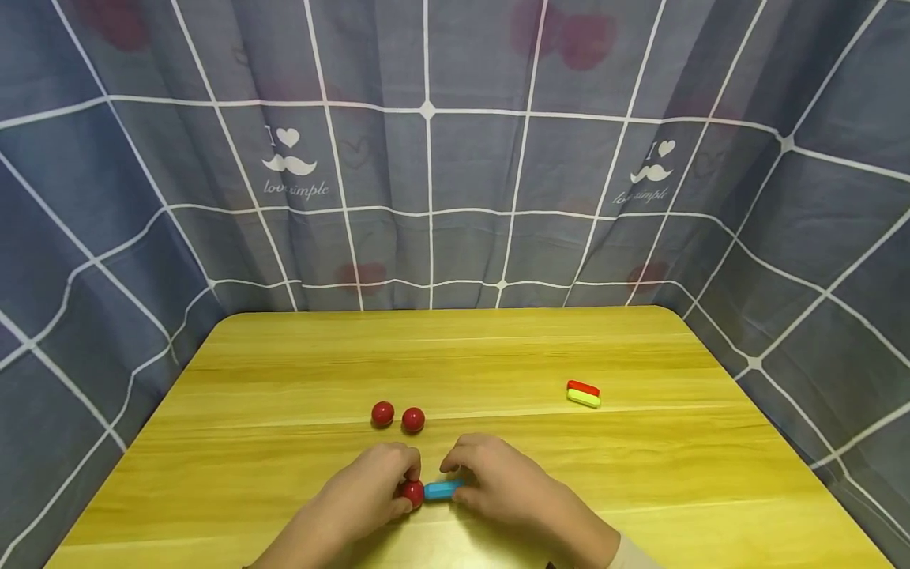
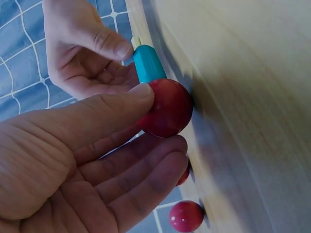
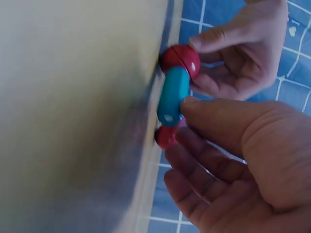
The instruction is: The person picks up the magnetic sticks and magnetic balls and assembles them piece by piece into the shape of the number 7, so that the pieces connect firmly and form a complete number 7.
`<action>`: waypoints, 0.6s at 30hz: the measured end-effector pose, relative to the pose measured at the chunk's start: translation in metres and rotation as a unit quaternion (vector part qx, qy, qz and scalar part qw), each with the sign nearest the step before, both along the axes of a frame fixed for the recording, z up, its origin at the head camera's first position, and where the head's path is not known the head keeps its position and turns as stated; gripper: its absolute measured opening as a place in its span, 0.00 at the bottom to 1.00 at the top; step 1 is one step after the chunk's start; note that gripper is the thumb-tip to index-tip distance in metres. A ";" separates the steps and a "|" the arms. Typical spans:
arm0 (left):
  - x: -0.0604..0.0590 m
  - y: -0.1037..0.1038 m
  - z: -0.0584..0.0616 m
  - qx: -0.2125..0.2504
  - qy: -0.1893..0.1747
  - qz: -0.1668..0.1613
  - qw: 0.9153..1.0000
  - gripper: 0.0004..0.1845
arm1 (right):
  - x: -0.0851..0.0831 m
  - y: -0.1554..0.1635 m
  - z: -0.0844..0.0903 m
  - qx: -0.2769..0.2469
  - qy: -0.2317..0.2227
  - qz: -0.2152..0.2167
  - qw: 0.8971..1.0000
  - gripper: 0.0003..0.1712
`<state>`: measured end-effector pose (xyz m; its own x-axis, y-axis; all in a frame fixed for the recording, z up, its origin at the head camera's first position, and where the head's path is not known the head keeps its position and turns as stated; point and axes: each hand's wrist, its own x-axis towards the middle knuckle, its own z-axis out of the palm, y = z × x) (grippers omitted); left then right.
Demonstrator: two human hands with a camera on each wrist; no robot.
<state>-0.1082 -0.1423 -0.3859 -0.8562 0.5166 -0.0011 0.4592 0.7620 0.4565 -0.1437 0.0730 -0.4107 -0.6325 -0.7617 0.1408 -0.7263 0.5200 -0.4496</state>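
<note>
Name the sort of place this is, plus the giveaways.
Probably a curtained-off tabletop workspace: a wood-grain table, gridded curtain along its back and sides, and small toy-like pieces, red balls and a blue stick.

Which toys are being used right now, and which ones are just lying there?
Being used:
red ball, held by the left hand
blue stick, held by the right hand

Just lying there, maybe for later:
two loose red balls
red stick and yellow-green stick, side by side
</note>
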 end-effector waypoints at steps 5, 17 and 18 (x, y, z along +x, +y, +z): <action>-0.001 -0.001 0.002 -0.003 0.002 0.000 1.000 0.12 | -0.016 0.002 0.007 -0.012 0.022 0.004 1.000 0.12; -0.002 -0.003 0.002 0.001 -0.020 -0.001 1.000 0.11 | -0.046 -0.022 0.000 0.003 0.118 -0.016 0.993 0.15; -0.002 -0.003 0.001 -0.001 -0.017 -0.001 1.000 0.12 | -0.048 -0.025 0.000 0.003 0.125 -0.013 0.992 0.16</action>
<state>-0.1102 -0.1452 -0.3845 -0.8542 0.5190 -0.0315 0.4451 0.7613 0.4715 -0.1916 0.0481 -0.4111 -0.5981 -0.7468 0.2910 -0.8008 0.5424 -0.2540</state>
